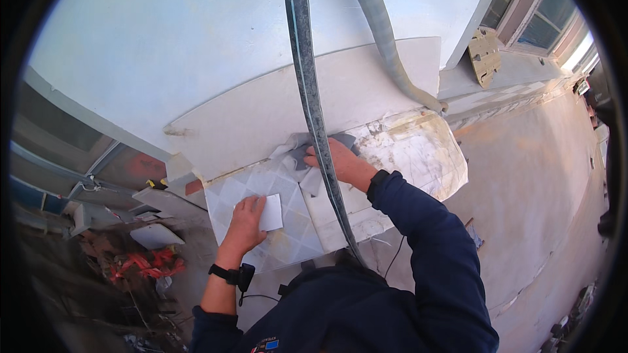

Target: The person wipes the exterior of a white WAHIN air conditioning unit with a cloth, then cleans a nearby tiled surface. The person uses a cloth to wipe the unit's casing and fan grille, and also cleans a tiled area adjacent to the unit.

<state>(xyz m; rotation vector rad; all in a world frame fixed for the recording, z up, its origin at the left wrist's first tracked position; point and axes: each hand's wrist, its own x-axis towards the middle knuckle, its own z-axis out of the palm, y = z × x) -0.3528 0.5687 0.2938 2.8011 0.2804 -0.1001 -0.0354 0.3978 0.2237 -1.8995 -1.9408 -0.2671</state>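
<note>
My left hand (247,222) holds a small white square piece (274,213) by its left side, fingers at the top and thumb lower down. It is over a board with a pale diamond-tile pattern (289,240). Whether the square is paper, card or tile cannot be told. My right hand (345,159) is on a crumpled grey cloth (298,153) at the back of the bench, its fingertips in the folds. A dark hanging strap or flat hose (305,66) crosses in front and hides part of that hand.
A pale ribbed hose (378,19) comes down to the bench's back right. A stained, paper-covered slab (417,152) lies right of the cloth. Behind stands a pale backboard (245,113). Clutter with red plastic (152,264) fills the floor at left. A perforated board (484,56) leans near windows.
</note>
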